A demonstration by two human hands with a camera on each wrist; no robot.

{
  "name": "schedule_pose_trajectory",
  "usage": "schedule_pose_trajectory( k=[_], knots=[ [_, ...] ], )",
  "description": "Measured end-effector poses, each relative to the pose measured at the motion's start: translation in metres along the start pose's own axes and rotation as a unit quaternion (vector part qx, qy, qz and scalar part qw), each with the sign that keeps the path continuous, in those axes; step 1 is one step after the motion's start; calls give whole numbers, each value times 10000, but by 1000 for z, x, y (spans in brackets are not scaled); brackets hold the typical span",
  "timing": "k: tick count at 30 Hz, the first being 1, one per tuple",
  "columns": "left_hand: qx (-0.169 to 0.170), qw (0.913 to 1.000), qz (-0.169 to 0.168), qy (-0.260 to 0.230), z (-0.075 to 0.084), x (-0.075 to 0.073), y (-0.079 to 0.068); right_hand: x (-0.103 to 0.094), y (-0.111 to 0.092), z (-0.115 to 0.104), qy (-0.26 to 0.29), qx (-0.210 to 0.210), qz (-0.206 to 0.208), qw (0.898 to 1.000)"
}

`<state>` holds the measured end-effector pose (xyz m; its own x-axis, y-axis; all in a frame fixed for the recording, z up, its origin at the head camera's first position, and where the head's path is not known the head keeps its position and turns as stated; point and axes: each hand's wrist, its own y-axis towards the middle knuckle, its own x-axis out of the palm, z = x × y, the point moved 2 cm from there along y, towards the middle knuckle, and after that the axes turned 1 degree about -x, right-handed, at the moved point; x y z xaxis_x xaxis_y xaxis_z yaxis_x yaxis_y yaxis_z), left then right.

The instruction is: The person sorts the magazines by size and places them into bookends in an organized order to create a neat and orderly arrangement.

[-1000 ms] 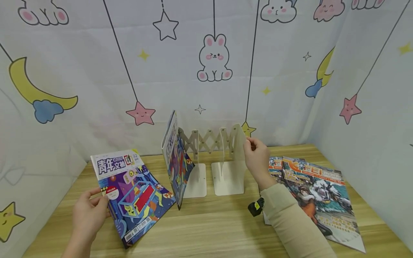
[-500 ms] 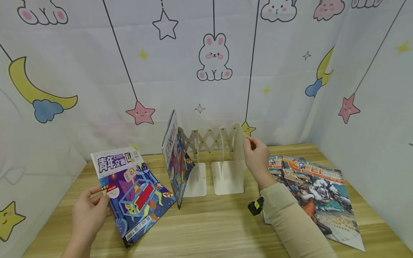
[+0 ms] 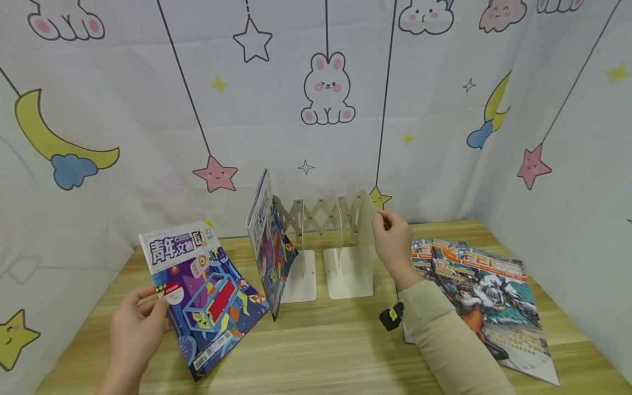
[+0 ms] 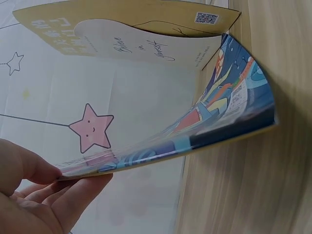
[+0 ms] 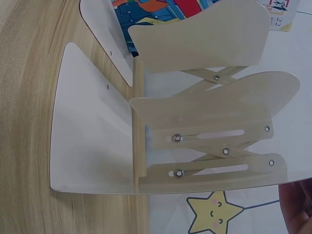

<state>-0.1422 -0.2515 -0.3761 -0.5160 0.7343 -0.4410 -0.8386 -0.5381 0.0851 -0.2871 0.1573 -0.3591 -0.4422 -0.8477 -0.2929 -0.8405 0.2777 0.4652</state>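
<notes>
My left hand pinches the left edge of a purple-blue magazine between thumb and fingers. That magazine is tilted up off the table, its lower right side bowed in the left wrist view. Just right of it, a similar magazine stands on edge at the left end of a cream metal expanding bookend. My right hand pinches the upper edge of the bookend's right end plate; only a bit of this hand shows in the right wrist view. Several upright plates and crossed struts form the bookend.
Overlapping magazines with orange titles lie at the right, partly behind my right forearm. The wood-grain table ends at a white cloth backdrop printed with rabbits, stars and moons. More cloth hangs along both sides.
The held magazine's top edge has risen slightly, with my left hand almost in place. My right hand and the bookend stay where they were.
</notes>
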Motion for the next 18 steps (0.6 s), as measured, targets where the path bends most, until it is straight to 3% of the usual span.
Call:
schedule_pose_trajectory(
  k=[18],
  knots=[
    [-11,10000,82,6,9,0,-11,0,-1,2,56,-7,-12,10000]
  ],
)
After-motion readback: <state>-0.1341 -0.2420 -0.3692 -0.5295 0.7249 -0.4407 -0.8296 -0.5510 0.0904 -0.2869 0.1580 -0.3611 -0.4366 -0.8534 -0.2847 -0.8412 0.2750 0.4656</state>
